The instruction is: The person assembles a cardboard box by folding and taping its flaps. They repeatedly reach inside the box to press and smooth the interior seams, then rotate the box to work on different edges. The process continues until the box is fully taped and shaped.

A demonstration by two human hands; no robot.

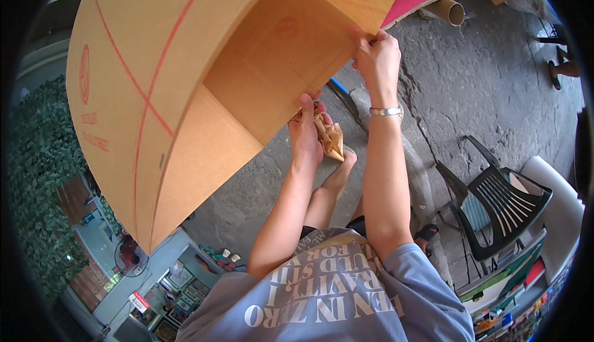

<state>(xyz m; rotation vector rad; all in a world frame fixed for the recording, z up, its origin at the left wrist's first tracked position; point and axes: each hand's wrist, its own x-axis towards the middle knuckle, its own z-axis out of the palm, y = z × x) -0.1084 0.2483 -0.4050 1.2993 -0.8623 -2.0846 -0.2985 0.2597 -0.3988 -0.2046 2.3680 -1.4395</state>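
Up close, my right hand [377, 57] fingers pinch the far flap edge of the big cardboard box [185, 88]; left hand [305, 133] fingers clamp crumpled brown tape [330, 136] under its opening. Box fills upper left; black plastic chair [501, 203] right.

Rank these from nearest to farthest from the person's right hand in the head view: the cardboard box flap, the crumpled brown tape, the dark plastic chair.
From the right hand:
1. Cardboard box flap, pinched in its fingers, upper middle.
2. Crumpled brown tape, below it, by the left hand.
3. Dark plastic chair, lower right on the concrete ground.
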